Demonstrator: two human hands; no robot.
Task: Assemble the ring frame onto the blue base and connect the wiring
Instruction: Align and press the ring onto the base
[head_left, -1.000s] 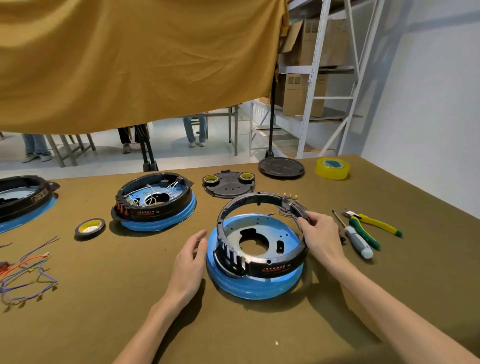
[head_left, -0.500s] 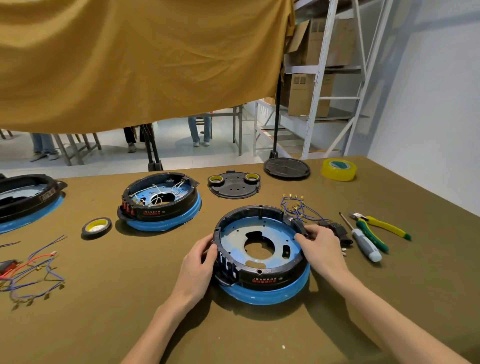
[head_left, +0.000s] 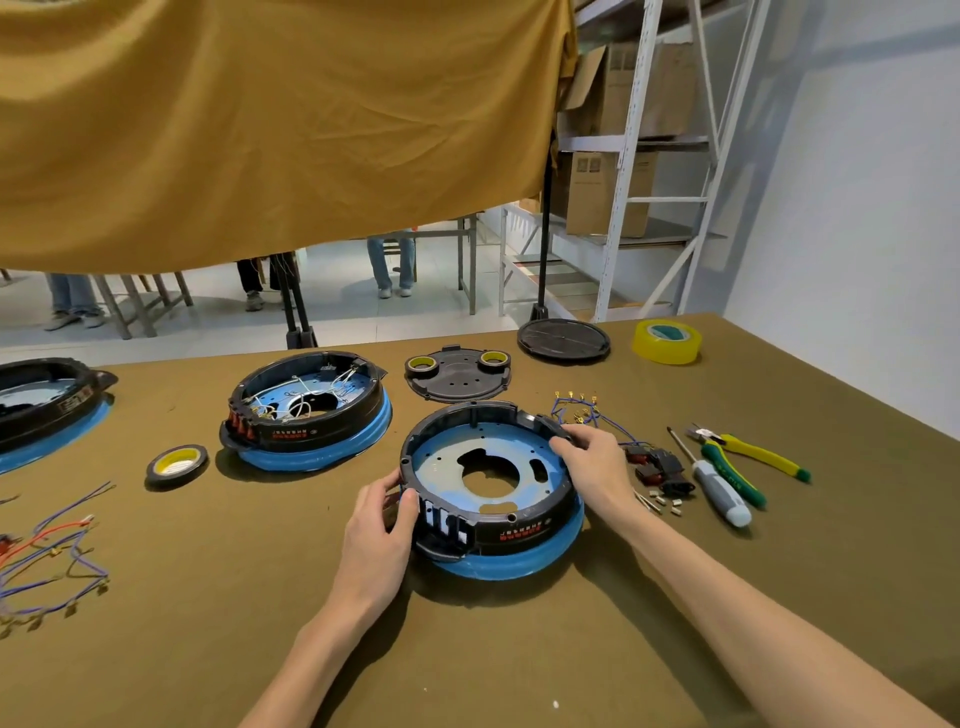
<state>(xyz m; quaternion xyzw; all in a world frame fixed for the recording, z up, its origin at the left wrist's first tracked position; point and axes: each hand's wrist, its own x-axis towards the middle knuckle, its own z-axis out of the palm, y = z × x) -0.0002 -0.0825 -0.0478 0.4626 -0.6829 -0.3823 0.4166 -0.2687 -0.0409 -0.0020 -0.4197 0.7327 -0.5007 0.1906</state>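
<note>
Now black ring frame (head_left: 540, 525) flat on blue base (head_left: 519, 566); left hand (head_left: 382, 519), right hand (head_left: 597, 462) both gripping rim.

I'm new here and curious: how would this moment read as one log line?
step: seating ring frame on blue base | left hand: grips frame's left rim | right hand: grips right rim | wiring: unconnected

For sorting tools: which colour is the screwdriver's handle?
Green and white, on the screwdriver; head view.
</note>
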